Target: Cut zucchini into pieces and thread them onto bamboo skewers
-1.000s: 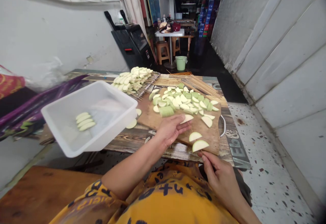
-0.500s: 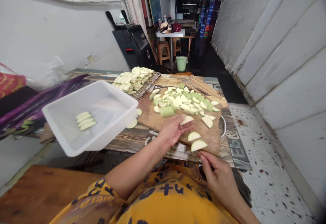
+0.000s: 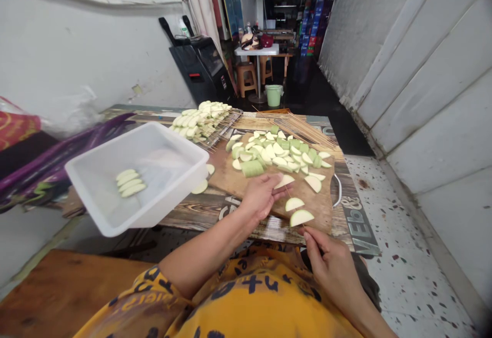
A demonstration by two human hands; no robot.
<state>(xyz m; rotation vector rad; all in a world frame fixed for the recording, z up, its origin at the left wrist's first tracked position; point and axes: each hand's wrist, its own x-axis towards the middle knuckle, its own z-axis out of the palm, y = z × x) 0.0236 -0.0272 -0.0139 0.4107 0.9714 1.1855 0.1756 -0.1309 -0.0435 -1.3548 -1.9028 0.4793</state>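
My left hand (image 3: pixel 265 194) pinches a half-round pale vegetable slice (image 3: pixel 285 181) with a thin green edge, above the cutting board (image 3: pixel 230 174). In my right hand (image 3: pixel 326 256), thumb and fingers close on the lower end of a thin wooden skewer (image 3: pixel 303 224). Two half-round slices are threaded on it, a lower one (image 3: pixel 302 218) and an upper one (image 3: pixel 294 204). The skewer's upper part runs up to the slice at my left fingertips; whether its tip has entered that slice I cannot tell. A heap of cut pieces (image 3: pixel 277 151) covers the board's far part.
Left of the board stands a white plastic tub (image 3: pixel 169 194) holding one skewer of slices (image 3: pixel 130 183). Behind it, loaded skewers (image 3: pixel 202 117) are piled on a tray. Bare skewers (image 3: pixel 307 133) lie at the far right, purple eggplants (image 3: pixel 77 145) at the left.
Both hands stay nearly in place. The skewer with its two slices and the slice in my left hand have shifted very slightly to the right in the view.
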